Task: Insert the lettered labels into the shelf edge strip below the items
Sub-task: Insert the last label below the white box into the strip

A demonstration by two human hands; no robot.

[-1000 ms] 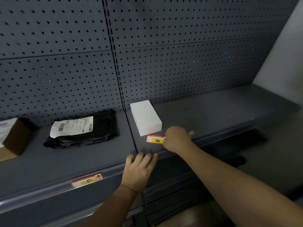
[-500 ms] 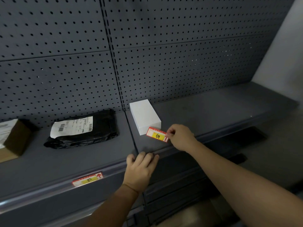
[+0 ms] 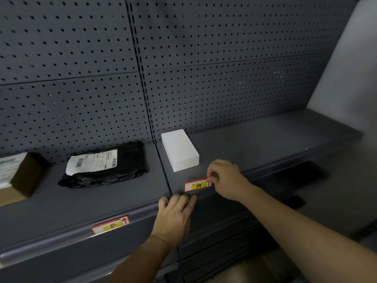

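Two bare hands work at the grey shelf front edge point(image 3: 265, 170): the right hand point(image 3: 226, 178) pinches the red-yellow "G" label point(image 3: 197, 185) below the white box point(image 3: 179, 152), the left hand point(image 3: 175, 215) rests flat, holding nothing.

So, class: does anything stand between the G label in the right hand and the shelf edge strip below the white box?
Nothing visible does. The right hand pinches the G label by its right end, just above the strip, in front of the white box. The left hand rests on the edge further left, beside that spot, not across it.
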